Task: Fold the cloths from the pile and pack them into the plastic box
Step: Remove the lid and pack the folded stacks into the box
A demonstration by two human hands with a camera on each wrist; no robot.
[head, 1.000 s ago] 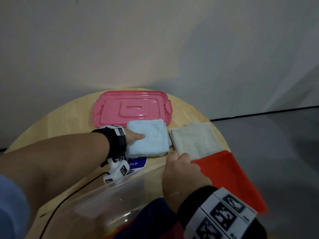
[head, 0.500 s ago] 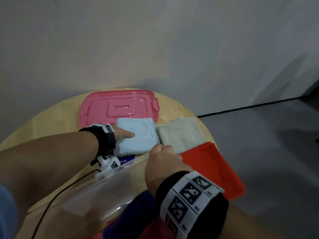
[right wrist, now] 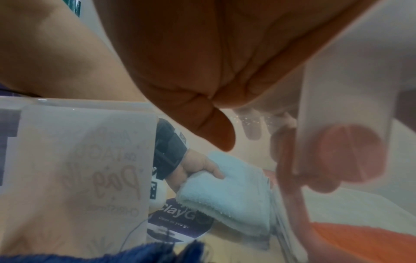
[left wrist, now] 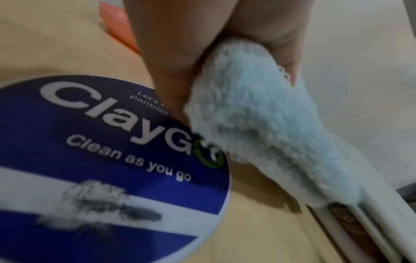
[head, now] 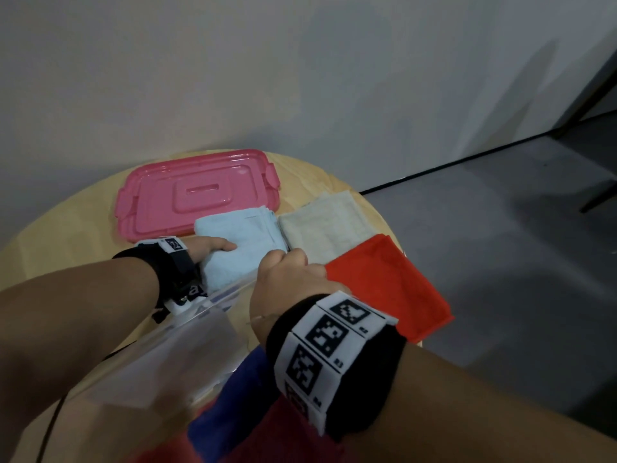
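Observation:
A folded light blue cloth lies on the round wooden table between the pink lid and the clear plastic box. My left hand pinches its left edge, thumb on top, and the left wrist view shows that edge of the cloth raised a little off the table. My right hand grips the box's far rim, with its fingers curled over the clear wall. A dark blue cloth and a red one lie inside the box.
The pink lid lies flat at the back. A folded beige cloth and an orange-red cloth sit right of the blue one, near the table's right edge. A round blue sticker is on the table under my left wrist.
The head view has swung a little. My left hand keeps its pinch on the blue cloth and has drawn it slightly toward the box. My right hand stays at the box rim.

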